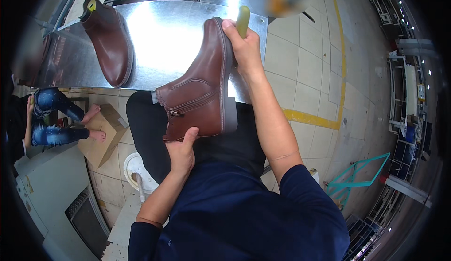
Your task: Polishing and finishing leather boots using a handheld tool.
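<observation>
Basically, the brown leather ankle boot with a grey sole (197,82) was up in both hands above the lap, toe over the shiny metal bench (162,40): left hand (181,155) closed round its heel end, fingers mostly hidden, right hand (246,49) on the toe, also gripping an olive-green rounded handle (243,21). Sole on, side zip (195,102) apparently done up, so it looked largely assembled; couldn't tell what remained, nor whether the matching brown leather boot (112,47) standing on the bench was finished.
</observation>
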A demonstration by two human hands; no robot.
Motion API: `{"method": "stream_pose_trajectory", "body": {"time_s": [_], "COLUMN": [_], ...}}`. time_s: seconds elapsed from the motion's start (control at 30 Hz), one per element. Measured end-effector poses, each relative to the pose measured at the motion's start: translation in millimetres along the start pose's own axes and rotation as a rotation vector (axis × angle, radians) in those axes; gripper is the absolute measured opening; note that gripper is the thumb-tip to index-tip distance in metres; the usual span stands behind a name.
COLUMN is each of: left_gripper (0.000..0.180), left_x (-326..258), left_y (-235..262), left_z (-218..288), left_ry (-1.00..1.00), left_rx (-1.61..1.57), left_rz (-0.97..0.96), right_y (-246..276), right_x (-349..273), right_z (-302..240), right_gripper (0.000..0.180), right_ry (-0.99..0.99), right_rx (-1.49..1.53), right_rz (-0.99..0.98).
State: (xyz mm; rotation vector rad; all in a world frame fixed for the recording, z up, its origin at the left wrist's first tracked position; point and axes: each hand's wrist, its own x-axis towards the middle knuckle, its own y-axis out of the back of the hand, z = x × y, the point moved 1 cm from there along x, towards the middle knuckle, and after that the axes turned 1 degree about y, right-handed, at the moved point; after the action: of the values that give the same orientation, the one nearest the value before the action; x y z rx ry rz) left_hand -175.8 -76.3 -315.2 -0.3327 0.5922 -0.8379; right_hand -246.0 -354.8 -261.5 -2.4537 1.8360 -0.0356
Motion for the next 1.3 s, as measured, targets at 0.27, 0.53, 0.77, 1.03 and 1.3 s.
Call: {"method": "stream_pose_trajectory", "body": {"time_s": [0.27,0.53,0.77,1.03,1.3], "left_gripper": [0.072,0.070,0.057,0.053,0.042], "left_x": [-1,89,87,-30,-293], "left_y": [-15,14,-4,29,49], "left_z": [49,73,84,133,202], "left_ry": [-0.757,-0.661,-0.677,-0.435,-0.984], "left_rx": [0.770,0.766,0.696,0.028,0.406], "left_rz": [-0.040,0.037,0.132,0.415,1.346], "right_y": [-4,-44,-42,-29,-34], "right_x": [9,36,123,138,123], "right_z": [2,46,53,75,68], "right_gripper": [0.052,0.047,0.041,0.038,0.044], "right_ry": [-0.078,0.160,0.064,0.102,0.151], "right_rx": [0.370,-0.089,0.120,0.125,0.000], "right_rz": [-0.099,-0.051,0.088,-0.034,-0.002]}}
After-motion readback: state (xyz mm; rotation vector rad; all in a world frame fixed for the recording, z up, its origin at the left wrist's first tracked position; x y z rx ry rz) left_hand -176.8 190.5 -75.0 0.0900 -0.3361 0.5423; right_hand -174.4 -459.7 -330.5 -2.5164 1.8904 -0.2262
